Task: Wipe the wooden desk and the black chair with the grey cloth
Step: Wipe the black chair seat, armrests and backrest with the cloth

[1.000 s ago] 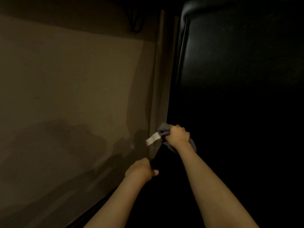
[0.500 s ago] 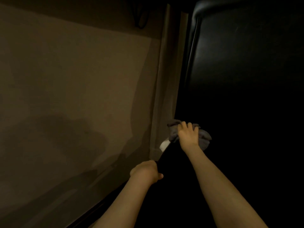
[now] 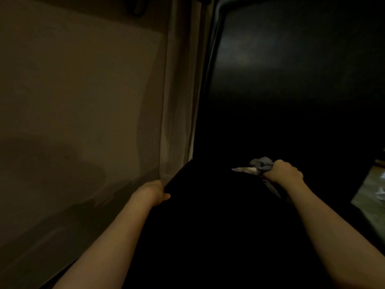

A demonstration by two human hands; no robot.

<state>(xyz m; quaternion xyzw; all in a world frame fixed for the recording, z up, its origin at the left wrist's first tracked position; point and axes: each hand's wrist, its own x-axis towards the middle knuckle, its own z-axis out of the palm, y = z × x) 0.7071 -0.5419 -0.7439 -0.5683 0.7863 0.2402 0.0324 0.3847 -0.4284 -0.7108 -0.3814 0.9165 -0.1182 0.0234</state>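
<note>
The black chair [image 3: 270, 84] fills the right and lower middle of the dim head view, its padded back rising at the top right. My right hand [image 3: 284, 172] is closed around the bunched grey cloth [image 3: 262, 164], whose pale label sticks out to the left, and presses it on the dark chair surface. My left hand [image 3: 152, 191] grips the chair's left edge, its fingers hidden behind that edge. The wooden desk is seen only as a brown sliver [image 3: 373, 184] at the right edge.
A beige wall [image 3: 73, 101] covers the left half, with a pale vertical strip [image 3: 179, 90] running down beside the chair. Something white lies on the brown surface at the far right.
My right hand has slid the cloth to the right across the chair, away from its left edge. My left hand stays on that edge. The view has shifted to the right.
</note>
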